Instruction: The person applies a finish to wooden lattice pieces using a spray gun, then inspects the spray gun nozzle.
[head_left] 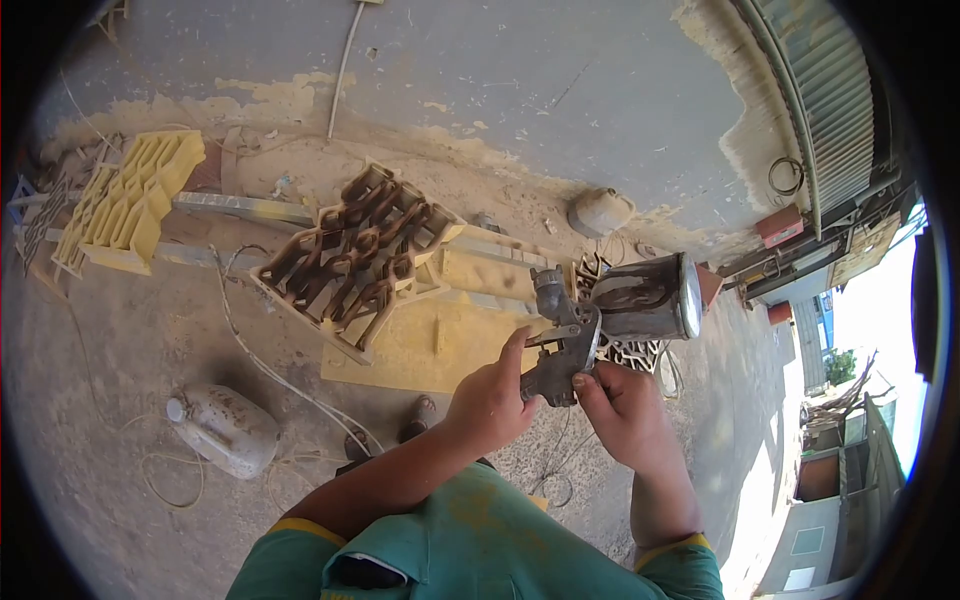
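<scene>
A metal spray gun [566, 358] is held in front of my chest, tilted on its side. Its paint cup [640, 300], streaked with dark brown, extends to the right. My left hand [490, 400] is closed on the gun's left side, with a finger stretched along the body. On the lower right, my right hand [628, 412] pinches the gun between thumb and curled fingers. Beyond the gun, a lattice-shaped piece [365, 255] coated partly in brown rests on a support. Its near edges are cream-coloured.
Yellow lattice pieces [140, 205] rest on metal rails [245, 207] at the left. A stained plastic jug [225, 428] lies on the ground near a pale hose [270, 365]. A yellowish board [430, 350] lies below the rack. Behind runs a peeling grey wall [540, 80].
</scene>
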